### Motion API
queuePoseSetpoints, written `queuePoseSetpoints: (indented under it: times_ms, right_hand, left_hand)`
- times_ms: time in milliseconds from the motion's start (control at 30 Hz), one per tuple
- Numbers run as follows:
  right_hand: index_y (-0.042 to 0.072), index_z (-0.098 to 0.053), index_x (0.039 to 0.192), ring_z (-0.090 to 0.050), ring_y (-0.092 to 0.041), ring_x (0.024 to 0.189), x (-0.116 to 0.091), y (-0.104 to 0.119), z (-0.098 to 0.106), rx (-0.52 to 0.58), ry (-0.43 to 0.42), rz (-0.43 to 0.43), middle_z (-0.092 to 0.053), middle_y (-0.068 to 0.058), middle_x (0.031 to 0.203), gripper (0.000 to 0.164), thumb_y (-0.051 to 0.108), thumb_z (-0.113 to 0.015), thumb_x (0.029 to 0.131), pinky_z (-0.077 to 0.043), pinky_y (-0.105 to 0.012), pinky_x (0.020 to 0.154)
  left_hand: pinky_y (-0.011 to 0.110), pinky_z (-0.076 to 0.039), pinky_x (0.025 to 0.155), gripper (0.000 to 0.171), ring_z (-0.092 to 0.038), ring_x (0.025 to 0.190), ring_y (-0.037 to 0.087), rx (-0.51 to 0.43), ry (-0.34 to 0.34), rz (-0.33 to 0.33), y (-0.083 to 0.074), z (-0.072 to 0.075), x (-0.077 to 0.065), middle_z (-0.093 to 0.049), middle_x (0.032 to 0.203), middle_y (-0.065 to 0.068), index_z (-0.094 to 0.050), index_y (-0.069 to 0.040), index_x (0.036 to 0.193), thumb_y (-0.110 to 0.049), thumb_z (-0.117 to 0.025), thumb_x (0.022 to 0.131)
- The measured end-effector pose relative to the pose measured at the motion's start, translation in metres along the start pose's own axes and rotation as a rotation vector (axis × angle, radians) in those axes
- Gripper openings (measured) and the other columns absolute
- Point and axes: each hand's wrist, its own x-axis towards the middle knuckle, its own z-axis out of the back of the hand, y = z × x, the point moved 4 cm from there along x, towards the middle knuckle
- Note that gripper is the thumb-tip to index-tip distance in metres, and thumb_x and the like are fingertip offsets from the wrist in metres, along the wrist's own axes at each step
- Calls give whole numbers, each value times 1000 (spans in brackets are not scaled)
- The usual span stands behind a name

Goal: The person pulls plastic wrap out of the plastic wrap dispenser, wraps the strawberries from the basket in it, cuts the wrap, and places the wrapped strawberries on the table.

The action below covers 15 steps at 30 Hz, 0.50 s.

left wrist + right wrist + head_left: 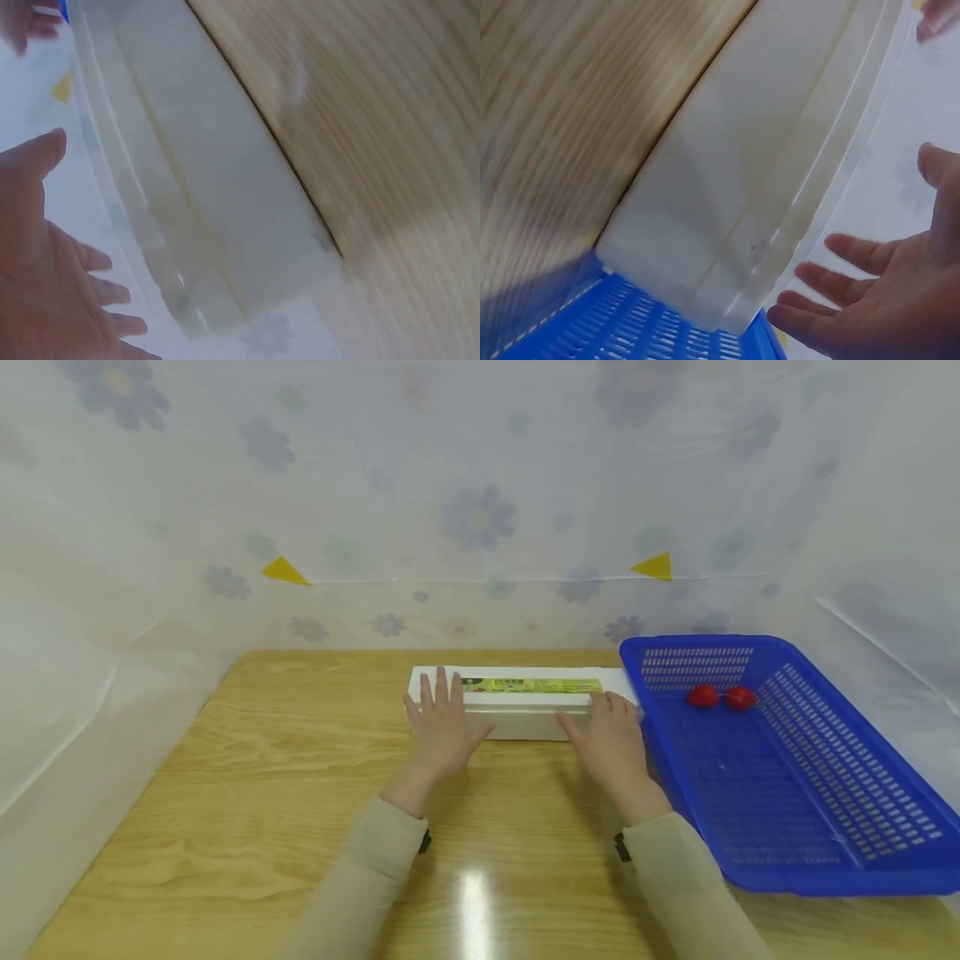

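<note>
A long white box (517, 724), looking like a cling film box, lies crosswise at the back of the table, a yellow-green label (536, 685) on its top. Over its left end my left hand (441, 727) spreads its fingers, thumb pointing inward. At the right end is my right hand (611, 739), fingers loosely extended and thumb out to the side. Both wrist views show the box's plain front face (217, 150) and a clear strip (795, 202) along its upper edge. Neither hand grips the box; whether the fingertips touch its top I cannot tell.
Right of the box, close against its end, stands a blue plastic basket (757, 777) with slotted walls. Two red round fruits or vegetables (703, 696) lie at its far end. Behind the wooden table (262, 793) hangs a flowered curtain (480, 468) with two yellow triangles (285, 571).
</note>
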Motion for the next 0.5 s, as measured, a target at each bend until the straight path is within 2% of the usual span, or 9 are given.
queuePoseSetpoints:
  times_ms: [133,267,333,400,500]
  right_hand:
    - [-16,-23,138,-22,-52,130,-1,-9,3,70,-14,-84,-23,-39,140,83,50,-48,93,-25,-60,106]
    - [-18,-11,140,-17,-54,133,0,-10,3,84,-1,-135,-13,-42,144,91,50,-48,93,-25,-60,107]
    - [-19,-6,140,-14,-54,134,0,-10,1,96,11,-165,-8,-43,145,93,49,-48,93,-22,-60,109]
    - [-19,0,140,-11,-54,135,1,-10,-1,115,19,-198,-5,-42,146,94,47,-48,93,-20,-59,110]
    - [-17,6,141,-7,-53,137,2,-10,-5,166,13,-245,1,-41,147,95,45,-48,93,-17,-58,112]
  left_hand:
    - [62,-4,112,97,1,143,43,-71,6,131,35,8,4,2,155,25,-1,4,148,-55,-51,89]
    - [59,-8,113,99,-15,141,44,-168,38,208,66,12,6,-11,152,30,0,10,145,-52,-54,89]
    - [57,-12,114,100,-21,138,44,-233,78,218,77,12,5,-16,151,31,3,10,145,-51,-53,90]
    - [55,-15,114,98,-22,138,43,-314,125,211,84,11,4,-15,151,30,4,9,145,-51,-51,91]
    - [53,-21,113,88,-23,139,41,-436,168,171,89,8,3,-16,153,25,-2,2,148,-49,-48,93]
